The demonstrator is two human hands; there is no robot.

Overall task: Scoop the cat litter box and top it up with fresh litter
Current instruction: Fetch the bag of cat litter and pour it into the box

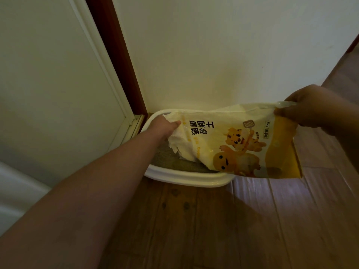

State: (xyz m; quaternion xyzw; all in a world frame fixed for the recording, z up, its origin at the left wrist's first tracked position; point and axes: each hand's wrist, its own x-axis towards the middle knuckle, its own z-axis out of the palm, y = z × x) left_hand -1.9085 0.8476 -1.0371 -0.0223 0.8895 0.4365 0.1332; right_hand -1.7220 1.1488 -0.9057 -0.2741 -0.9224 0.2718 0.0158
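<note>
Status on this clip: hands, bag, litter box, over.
Left hand grips litter bag at its crumpled low end, right hand its raised end. Bag tilted over litter box, grey litter inside. Nothing in the way.

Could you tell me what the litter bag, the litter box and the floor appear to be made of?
Litter bag: probably printed plastic film, since it crumples and shows small glints. Litter box: seemingly smooth white moulded plastic, with a rounded, slightly glossy rim. Floor: wood-look planks with seams and knots, fairly shiny; real wood or laminate, I cannot tell.
</note>
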